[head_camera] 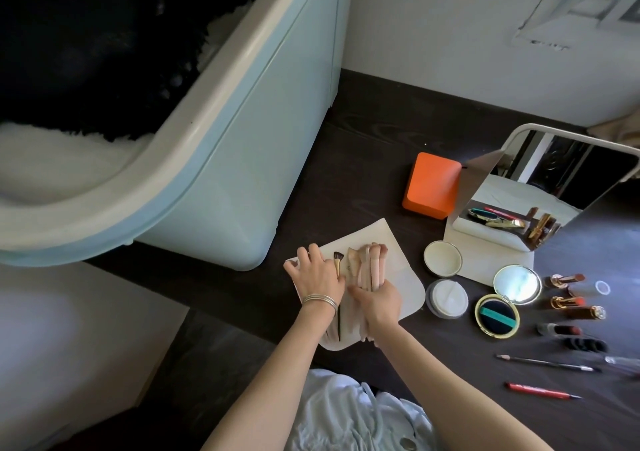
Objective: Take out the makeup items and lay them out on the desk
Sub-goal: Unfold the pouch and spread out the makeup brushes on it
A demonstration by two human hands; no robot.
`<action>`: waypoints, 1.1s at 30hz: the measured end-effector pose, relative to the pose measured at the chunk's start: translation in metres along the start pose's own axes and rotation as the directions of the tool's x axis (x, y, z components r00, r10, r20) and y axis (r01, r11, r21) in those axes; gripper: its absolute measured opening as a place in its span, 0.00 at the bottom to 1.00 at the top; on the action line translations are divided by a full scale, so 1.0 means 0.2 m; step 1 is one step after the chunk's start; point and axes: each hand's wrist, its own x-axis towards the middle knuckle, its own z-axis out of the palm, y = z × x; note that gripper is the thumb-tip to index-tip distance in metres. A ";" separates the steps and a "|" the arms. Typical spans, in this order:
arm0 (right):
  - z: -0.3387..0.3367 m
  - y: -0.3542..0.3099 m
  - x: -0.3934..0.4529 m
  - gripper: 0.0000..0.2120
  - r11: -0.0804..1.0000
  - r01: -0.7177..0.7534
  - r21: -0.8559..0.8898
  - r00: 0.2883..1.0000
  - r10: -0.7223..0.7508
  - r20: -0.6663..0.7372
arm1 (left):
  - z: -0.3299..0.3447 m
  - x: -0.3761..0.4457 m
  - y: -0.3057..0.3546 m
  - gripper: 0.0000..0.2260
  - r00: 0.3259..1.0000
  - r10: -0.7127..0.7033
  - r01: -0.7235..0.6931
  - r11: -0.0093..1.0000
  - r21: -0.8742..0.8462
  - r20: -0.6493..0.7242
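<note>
Gripping a bundle of pink brushes [372, 270], my right hand [379, 303] sits at six o'clock on the cream brush pouch [398, 243]. My left hand [317, 274] presses flat at nine. Farther off at three, compacts [497, 315] and lipsticks [568, 301] lie on the desk [363, 146].

Hands [346, 288] on brush pouch [391, 243]

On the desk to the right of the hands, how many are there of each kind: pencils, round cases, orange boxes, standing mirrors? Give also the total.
Pencils: 2, a black pencil and a red pencil
Round cases: 3, a cream case, a white case and an open gold case
Orange box: 1
Standing mirror: 1
Total: 7
</note>
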 end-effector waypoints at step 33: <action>-0.16 -0.02 0.02 0.08 0.931 -0.108 0.348 0.944 -0.014 0.329 | -0.05 -0.04 0.01 0.12 0.999 0.005 0.017 0.914 -0.405 0.052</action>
